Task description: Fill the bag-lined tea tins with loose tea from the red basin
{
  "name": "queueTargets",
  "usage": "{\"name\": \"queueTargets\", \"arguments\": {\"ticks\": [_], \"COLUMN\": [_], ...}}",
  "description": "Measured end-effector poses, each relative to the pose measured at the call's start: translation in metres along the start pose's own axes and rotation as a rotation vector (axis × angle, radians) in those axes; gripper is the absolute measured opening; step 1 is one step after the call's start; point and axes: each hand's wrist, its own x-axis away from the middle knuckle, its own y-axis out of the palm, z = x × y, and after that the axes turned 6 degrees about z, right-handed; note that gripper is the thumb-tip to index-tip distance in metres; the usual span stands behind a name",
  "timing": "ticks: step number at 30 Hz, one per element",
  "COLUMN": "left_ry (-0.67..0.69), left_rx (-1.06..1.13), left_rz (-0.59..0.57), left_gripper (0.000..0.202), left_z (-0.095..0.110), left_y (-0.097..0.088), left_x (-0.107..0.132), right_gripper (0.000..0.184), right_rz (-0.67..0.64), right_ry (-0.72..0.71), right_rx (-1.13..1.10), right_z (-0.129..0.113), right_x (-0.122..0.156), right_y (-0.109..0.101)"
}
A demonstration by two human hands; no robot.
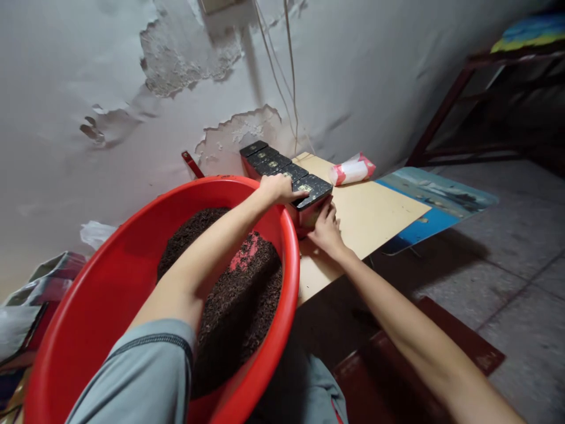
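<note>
A row of several tins with black lids (267,156) stands against the wall, beyond a large red basin (290,253). My left hand (279,189) reaches across the basin, its fingers bent at the left side of the nearest tin (314,189) and the thumb lying on the lid. Low on that tin's right side, my right hand (327,228) curls its fingers against the wall of the tin. The lid looks closed. Dark, dry loose leaves, like tea (247,294), fill much of the basin, and a patch of red bottom shows through.
Under the tins lies a tan board (379,206) carrying a pink-and-white wrapped packet (353,169). A blue picture-topped panel (441,191) extends to the right. Below is a dark red stool (459,335). A red handle (192,164) leans behind the basin; cables (291,76) hang along the peeling wall.
</note>
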Motion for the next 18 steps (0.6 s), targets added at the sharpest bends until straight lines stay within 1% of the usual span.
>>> {"name": "queueTargets", "arguments": {"ticks": [1,2,3,5,6,7,8,10,12,14,16,18], "left_ry": [0.017,0.039,0.064,0.124,0.154,0.177,0.196,0.234,0.251,0.216,0.105,-0.048], "left_rx": [-0.011,-0.012,-0.001,0.043,0.062,0.077,0.091,0.142,0.24,0.386,0.565,0.748], "left_rz": [0.042,0.079,0.117,0.191,0.222,0.248,0.269,0.301,0.325,0.333,0.396,0.548], "left_gripper": [0.071,0.065,0.061,0.052,0.049,0.046,0.044,0.044,0.046,0.044,0.042,0.049], "left_z": [0.001,0.001,0.0,-0.004,-0.009,-0.014,-0.021,-0.037,-0.056,-0.074,-0.091,-0.106], "left_y": [-0.002,-0.005,-0.007,-0.012,-0.014,-0.015,-0.017,-0.019,-0.018,-0.012,-0.002,0.011], "left_x": [0.01,0.021,0.034,0.065,0.083,0.102,0.122,0.165,0.21,0.256,0.302,0.343], "right_gripper": [0.109,0.099,0.087,0.059,0.047,0.036,0.028,0.017,0.011,0.013,0.021,0.03], "right_rz": [0.012,0.058,0.139,0.343,0.434,0.495,0.53,0.535,0.482,0.376,0.259,0.139], "right_ry": [-0.008,-0.029,-0.064,-0.17,-0.236,-0.303,-0.382,-0.573,-0.801,-0.987,-1.084,-1.095], "right_rx": [0.028,0.033,0.012,-0.092,-0.158,-0.219,-0.269,-0.334,-0.407,-0.479,-0.539,-0.619], "right_z": [-0.003,-0.006,-0.01,-0.025,-0.037,-0.052,-0.071,-0.115,-0.163,-0.211,-0.256,-0.298], "right_x": [0.0,0.0,0.0,0.0,0.0,0.002,0.005,0.017,0.036,0.061,0.088,0.115], "right_y": [-0.011,-0.024,-0.039,-0.072,-0.088,-0.102,-0.114,-0.128,-0.129,-0.12,-0.104,-0.083]}}
